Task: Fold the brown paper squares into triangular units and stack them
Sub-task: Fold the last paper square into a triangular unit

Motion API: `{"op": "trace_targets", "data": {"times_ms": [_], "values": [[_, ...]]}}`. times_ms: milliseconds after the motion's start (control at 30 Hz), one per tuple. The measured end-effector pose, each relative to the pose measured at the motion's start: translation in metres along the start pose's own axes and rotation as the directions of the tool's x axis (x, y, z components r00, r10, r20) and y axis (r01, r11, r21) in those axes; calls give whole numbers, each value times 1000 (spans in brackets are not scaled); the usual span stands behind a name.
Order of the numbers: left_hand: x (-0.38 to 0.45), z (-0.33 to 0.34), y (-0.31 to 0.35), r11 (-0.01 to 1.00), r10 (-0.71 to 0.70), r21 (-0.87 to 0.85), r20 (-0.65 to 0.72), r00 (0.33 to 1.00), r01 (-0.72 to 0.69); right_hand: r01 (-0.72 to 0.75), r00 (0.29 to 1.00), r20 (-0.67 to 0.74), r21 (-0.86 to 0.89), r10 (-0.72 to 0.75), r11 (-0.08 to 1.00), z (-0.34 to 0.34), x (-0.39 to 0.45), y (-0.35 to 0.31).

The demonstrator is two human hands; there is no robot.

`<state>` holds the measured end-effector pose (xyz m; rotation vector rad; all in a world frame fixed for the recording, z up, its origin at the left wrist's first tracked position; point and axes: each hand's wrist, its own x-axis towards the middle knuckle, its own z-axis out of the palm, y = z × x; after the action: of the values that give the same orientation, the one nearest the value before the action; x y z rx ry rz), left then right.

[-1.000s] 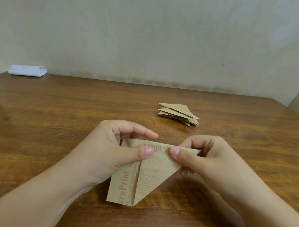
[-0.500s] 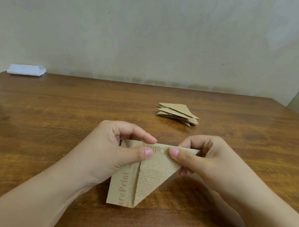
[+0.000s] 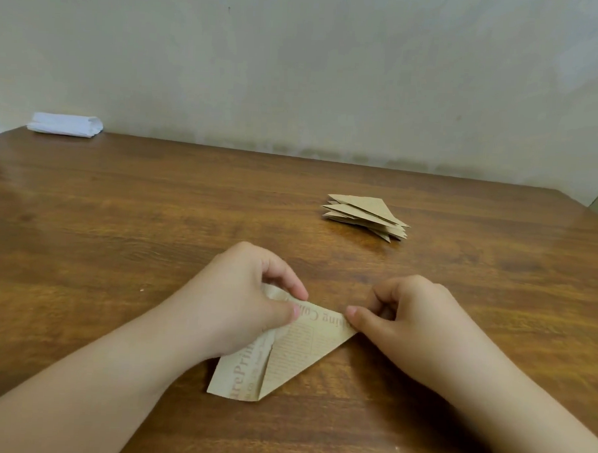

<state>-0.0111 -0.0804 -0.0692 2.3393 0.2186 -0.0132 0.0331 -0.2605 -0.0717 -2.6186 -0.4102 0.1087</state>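
Both our hands pinch the paper [image 3: 295, 349]: left hand [image 3: 242, 306] at its ten o'clock, right hand [image 3: 406, 316] at two; its long axis points to seven.

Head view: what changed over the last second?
Little. Both hands keep pinching the top edge of the printed paper. The left hand now curls the paper's upper left corner up under its fingers; the right hand has slid out to the right tip. The paper's lower part stays flat on the table. The triangle stack and the white bundle have not moved.
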Motion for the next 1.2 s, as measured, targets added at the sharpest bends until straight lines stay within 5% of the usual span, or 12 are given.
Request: {"op": "trace_targets", "data": {"times_ms": [167,700,833,933,1200], "values": [[-1,6,0,984,44,171,-18,999,-40,30,999,-20,-108,-33,994,5,0,-2],[5,1,-9,981,61,181,74,995,-73,74,996,-50,-114,-80,991,5,0,1],[7,3,-12,981,90,164,67,994,-100,303,944,-106,-89,-312,949,7,-7,3],[9,5,-15,979,99,176,53,994,-107,456,890,11,-27,-456,890,17,-10,-5],[10,5,-16,969,100,220,50,994,-108,505,859,53,86,-510,859,28,-15,-13]]}}
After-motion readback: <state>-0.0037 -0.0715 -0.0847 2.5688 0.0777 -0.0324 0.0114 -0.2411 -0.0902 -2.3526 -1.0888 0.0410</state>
